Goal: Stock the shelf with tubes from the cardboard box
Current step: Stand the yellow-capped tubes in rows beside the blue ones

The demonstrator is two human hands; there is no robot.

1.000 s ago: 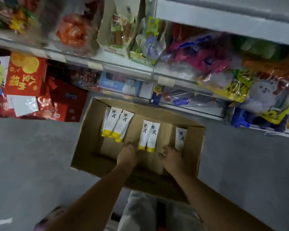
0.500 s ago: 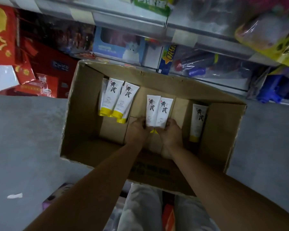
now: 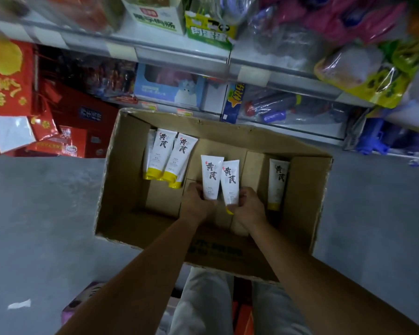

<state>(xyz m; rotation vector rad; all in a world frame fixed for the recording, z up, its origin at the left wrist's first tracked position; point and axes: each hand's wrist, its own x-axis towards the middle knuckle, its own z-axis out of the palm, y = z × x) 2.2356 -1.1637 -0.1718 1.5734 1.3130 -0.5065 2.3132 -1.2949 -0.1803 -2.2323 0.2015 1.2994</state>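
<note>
Two white yellow-capped tubes (image 3: 211, 176) are being held cap-down over the middle of the cardboard box (image 3: 108, 180), the left hand (image 3: 196, 201) and right hand (image 3: 250, 209) each curling fingers round one. Judgement: both are needing a straight lift clear of the walls. A tube cluster (image 3: 167, 155) is leaning in the far-left corner, a single tube (image 3: 277, 182) against the right wall. Beyond, boxed toys (image 3: 169, 89) are crowding the shelf (image 3: 179, 64), restricting placement.

There is one cardboard box (image 3: 116, 189) with six tubes (image 3: 163, 153) in all: three on its left side, one on its right side, and one in each of two hands, left hand (image 3: 195, 204) and right hand (image 3: 249, 209).
</note>
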